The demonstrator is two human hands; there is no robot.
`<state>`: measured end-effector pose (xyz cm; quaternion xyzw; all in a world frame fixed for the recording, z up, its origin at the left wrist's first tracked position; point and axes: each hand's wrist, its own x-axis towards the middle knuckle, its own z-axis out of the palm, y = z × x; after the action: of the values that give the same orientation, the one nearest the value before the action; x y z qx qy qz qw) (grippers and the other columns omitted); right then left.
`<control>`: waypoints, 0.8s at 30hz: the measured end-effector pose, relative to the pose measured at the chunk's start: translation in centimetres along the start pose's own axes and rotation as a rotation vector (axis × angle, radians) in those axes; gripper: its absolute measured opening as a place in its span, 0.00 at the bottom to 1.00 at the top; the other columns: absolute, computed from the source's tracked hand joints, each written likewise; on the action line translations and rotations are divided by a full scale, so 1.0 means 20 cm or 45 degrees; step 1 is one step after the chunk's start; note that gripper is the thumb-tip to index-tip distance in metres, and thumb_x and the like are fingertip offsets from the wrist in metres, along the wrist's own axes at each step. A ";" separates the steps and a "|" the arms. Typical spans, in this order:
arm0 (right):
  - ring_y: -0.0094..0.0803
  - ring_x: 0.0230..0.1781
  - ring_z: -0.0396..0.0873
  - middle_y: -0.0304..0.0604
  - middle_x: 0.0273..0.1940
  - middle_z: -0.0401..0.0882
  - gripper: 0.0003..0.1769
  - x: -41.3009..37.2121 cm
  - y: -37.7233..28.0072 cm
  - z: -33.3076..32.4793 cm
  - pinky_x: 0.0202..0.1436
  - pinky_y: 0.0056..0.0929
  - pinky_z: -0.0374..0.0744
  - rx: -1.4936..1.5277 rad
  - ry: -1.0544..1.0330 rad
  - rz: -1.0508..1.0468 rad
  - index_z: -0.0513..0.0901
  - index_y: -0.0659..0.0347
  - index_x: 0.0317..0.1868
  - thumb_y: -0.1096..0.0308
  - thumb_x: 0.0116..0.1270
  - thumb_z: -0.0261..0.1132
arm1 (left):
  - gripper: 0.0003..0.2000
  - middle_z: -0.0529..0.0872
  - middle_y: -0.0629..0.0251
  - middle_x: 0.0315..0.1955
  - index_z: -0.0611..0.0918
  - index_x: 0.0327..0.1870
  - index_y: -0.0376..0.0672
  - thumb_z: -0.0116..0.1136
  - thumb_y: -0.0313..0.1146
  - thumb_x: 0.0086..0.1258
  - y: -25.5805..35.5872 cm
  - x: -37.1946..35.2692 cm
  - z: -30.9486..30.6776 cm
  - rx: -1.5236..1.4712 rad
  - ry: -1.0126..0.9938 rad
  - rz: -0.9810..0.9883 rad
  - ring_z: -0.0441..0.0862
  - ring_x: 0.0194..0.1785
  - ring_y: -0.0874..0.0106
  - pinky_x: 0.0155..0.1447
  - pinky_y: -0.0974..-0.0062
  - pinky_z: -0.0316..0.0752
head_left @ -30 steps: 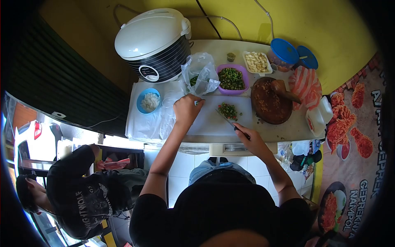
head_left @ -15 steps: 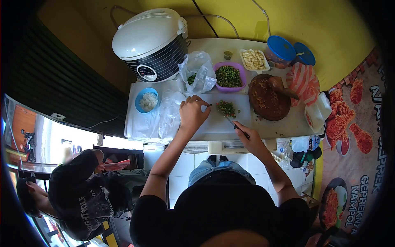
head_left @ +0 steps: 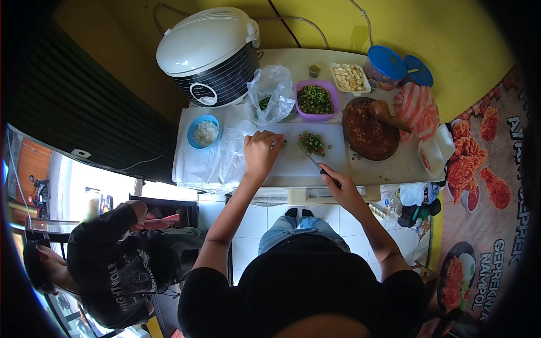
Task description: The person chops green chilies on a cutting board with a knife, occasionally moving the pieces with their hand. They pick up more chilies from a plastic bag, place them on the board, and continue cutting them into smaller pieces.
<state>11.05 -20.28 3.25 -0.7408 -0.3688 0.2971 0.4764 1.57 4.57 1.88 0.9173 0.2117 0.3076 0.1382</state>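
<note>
My right hand [head_left: 340,183] is closed round the black handle of a knife [head_left: 311,159], its blade pointing up and left to a pile of chopped green and red pieces [head_left: 311,143] on a white cutting board [head_left: 336,156]. At the board's left part, my left hand [head_left: 262,151] has its fingertips pinched near a small dark bit; what they hold is too small to make out. Behind the board are a purple tub [head_left: 316,116] of chopped green pieces and a clear plastic bag [head_left: 271,90] with green items inside.
A rice cooker [head_left: 208,56], a blue bowl [head_left: 194,139] of white rice, a stone mortar [head_left: 369,144] with a pestle [head_left: 389,116], a tray [head_left: 365,88] of pale pieces and a striped bag [head_left: 417,107] stand around. Another person [head_left: 118,265] is at the left.
My left fingertips have lowered and come slightly left, toward the board. The knife blade has shifted a little, its tip still by the chopped pile. The other person has moved slightly.
</note>
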 end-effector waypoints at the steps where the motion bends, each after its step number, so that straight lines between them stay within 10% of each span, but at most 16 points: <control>1: 0.23 0.36 0.74 0.50 0.45 0.84 0.23 0.00 0.00 0.00 0.47 0.24 0.75 -0.005 -0.011 0.015 0.74 0.62 0.68 0.61 0.78 0.58 | 0.06 0.88 0.73 0.33 0.91 0.36 0.52 0.68 0.40 0.64 0.00 0.00 0.00 0.020 0.006 -0.004 0.82 0.38 0.69 0.44 0.66 0.68; 12: 0.34 0.58 0.81 0.60 0.59 0.80 0.23 -0.01 0.00 0.01 0.62 0.29 0.73 0.019 -0.027 -0.008 0.74 0.63 0.67 0.60 0.78 0.57 | 0.05 0.84 0.76 0.42 0.92 0.36 0.59 0.68 0.41 0.61 -0.01 0.03 -0.05 0.142 -0.108 0.127 0.79 0.46 0.70 0.49 0.66 0.66; 24: 0.21 0.27 0.63 0.41 0.29 0.73 0.23 0.01 0.01 0.01 0.35 0.24 0.71 -0.025 0.039 -0.014 0.75 0.60 0.68 0.61 0.78 0.58 | 0.06 0.84 0.72 0.39 0.88 0.39 0.53 0.67 0.40 0.63 0.13 -0.06 -0.10 -0.110 -0.027 0.049 0.80 0.44 0.69 0.49 0.66 0.65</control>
<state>11.08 -20.12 2.97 -0.7477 -0.3686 0.2795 0.4764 0.26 1.95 3.70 0.9176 0.1790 0.3094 0.1739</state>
